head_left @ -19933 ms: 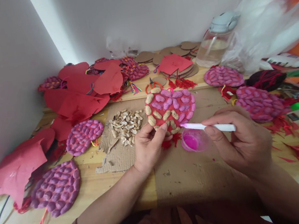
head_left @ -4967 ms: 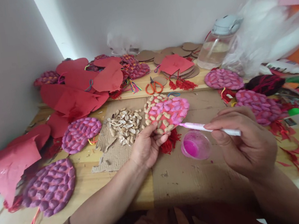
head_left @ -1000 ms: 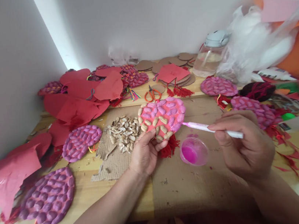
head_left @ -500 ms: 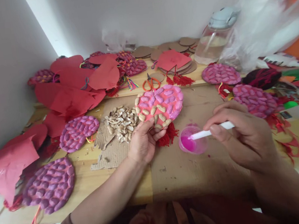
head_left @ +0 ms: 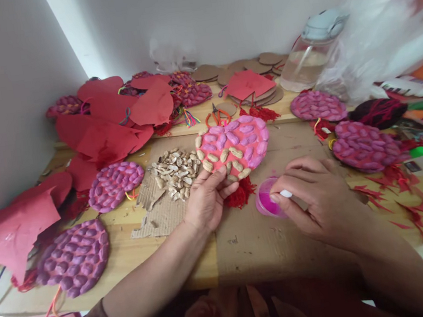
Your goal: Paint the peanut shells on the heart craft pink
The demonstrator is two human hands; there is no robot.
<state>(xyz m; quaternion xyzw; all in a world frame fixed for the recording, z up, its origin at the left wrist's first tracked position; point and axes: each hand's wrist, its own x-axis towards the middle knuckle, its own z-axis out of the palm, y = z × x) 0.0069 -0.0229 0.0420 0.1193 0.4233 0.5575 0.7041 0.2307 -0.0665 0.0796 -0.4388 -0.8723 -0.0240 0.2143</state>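
Note:
My left hand (head_left: 207, 198) grips the lower edge of a red heart-shaped plaque (head_left: 217, 158) covered with peanut shells. Shells on its right and upper part are painted pink-purple; those at the left and bottom are bare tan. A red tassel (head_left: 241, 193) hangs beneath it. Closed around a thin white-handled paintbrush (head_left: 286, 193), my right hand (head_left: 315, 199) is at the right side of a small clear cup (head_left: 259, 201) of magenta paint. The brush's tip is hidden from view. Left of the plaque lies a heap of loose peanut shells (head_left: 176, 174) on corrugated cardboard (head_left: 148, 227).
Painted shell plaques (head_left: 74, 259) lie at both sides, with red paper pieces (head_left: 94, 135) at the left. Orange-handled scissors (head_left: 218, 115) sit behind the plaque. A lidded jar of liquid (head_left: 306, 64) and a plastic bag (head_left: 371, 36) stand at the back right.
My right hand has moved slightly left, closer to the cup, and the brush has turned so its white end points at me. The plaque is tilted a little differently in my left hand.

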